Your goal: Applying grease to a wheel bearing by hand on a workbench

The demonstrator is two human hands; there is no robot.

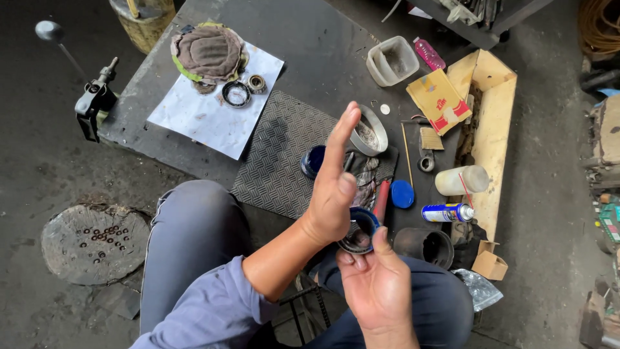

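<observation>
My right hand [376,279] holds a round metal bearing [360,227] smeared with blue grease, thumb over its rim. My left hand [334,184] stands upright with fingers straight, and its palm presses against the bearing's upper side. Both hands are above my knees, near the front edge of a dark metal plate [310,45]. An open pot of blue grease [314,160] sits just beyond my left hand on a ribbed rubber mat [279,155], and its blue lid [402,193] lies to the right.
On the plate: a metal bowl [369,134], white paper [213,106] with two bearing rings [236,94] and a dirty rag [210,52], a plastic tub [392,61], a spray can [447,212], a cardboard tray [491,123]. A vice handle [95,100] stands left.
</observation>
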